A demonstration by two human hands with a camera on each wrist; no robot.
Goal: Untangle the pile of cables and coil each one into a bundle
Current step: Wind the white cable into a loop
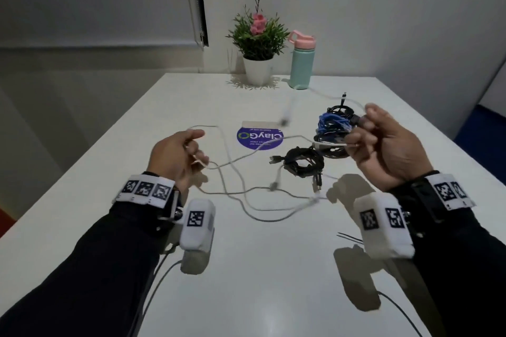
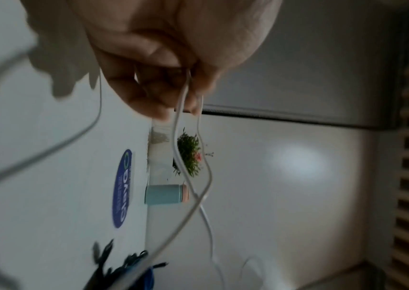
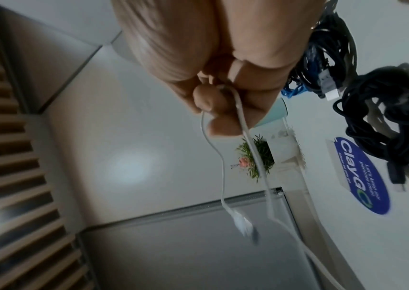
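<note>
Purple "ClayGO" sticker (image 1: 259, 137) between hands.

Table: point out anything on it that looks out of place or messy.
Loose white cables sprawl across the table, crossing one another and a round blue sticker. The plant and bottle stand upright; nothing spilled.

White table (image 1: 137, 227) w/ plant pot (image 1: 258, 70), bottle (image 1: 301, 65), round sticker (image 1: 259, 138), black cable bundle (image 1: 302, 161), loose white cable (image 1: 246, 200).
</note>
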